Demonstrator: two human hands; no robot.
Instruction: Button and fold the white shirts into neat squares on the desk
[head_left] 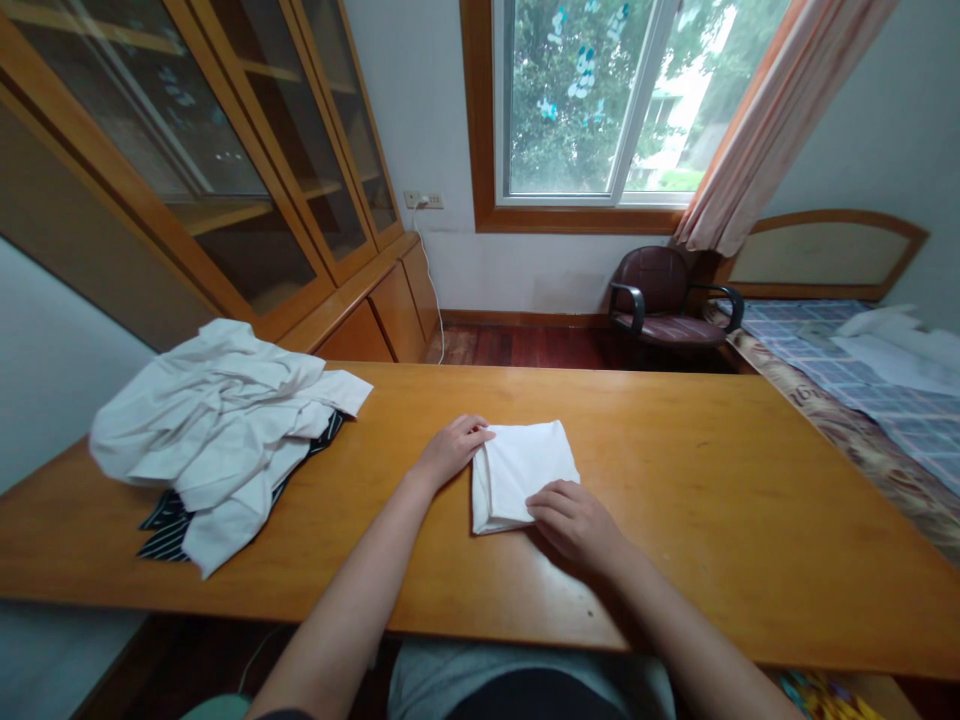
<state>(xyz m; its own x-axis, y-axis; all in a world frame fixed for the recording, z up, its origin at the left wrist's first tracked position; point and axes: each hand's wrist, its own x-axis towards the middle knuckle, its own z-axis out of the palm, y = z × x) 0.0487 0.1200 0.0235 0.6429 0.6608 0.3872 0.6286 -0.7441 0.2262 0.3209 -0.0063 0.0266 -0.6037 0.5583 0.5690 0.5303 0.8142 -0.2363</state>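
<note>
A small folded white cloth (pixel 521 470) lies on the wooden table (pixel 675 480) in front of me. My left hand (pixel 450 448) rests at its left edge, fingers curled with the tips on the cloth's upper left corner. My right hand (pixel 574 520) presses on the cloth's lower right part, fingers bent and together, tips on the fabric. Neither hand lifts the cloth; it lies flat on the table.
A heap of crumpled white garments (pixel 217 430) over a dark striped piece (pixel 169 525) sits at the table's left. A glass-door wooden cabinet (pixel 225 170) stands left, a dark red armchair (pixel 664 300) under the window, and a bed (pixel 862 390) at right.
</note>
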